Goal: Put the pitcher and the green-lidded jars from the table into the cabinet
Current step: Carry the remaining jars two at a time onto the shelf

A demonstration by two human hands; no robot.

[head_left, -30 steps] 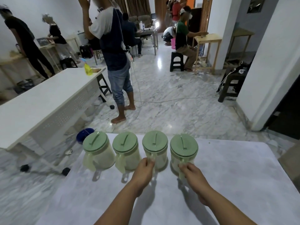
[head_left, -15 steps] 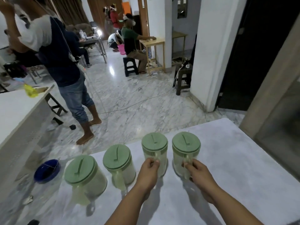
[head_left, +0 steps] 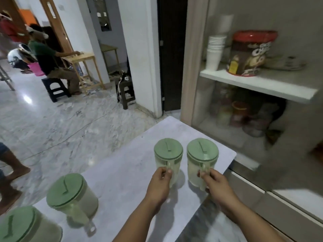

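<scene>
Two clear jars with green lids are held above the right end of the pale marble table point(head_left: 122, 172). My left hand point(head_left: 160, 184) grips the handle of the left jar point(head_left: 168, 152). My right hand point(head_left: 215, 185) grips the handle of the right jar point(head_left: 202, 154). Two more green-lidded jars stand on the table at the lower left, one point(head_left: 71, 194) nearer the middle and one point(head_left: 22, 226) cut off by the frame's edge. The cabinet point(head_left: 258, 84) stands open just right of the table.
On the cabinet's white shelf point(head_left: 253, 82) sit stacked white cups point(head_left: 215, 51) and a red-lidded tub point(head_left: 250, 53); blurred containers fill the level below. People sit and stand across the marble floor at the left, near a wooden table point(head_left: 83, 58) and stools.
The view has swung right, bringing the cabinet into sight. Both held jars have lifted off the table and moved right, away from the other two jars.
</scene>
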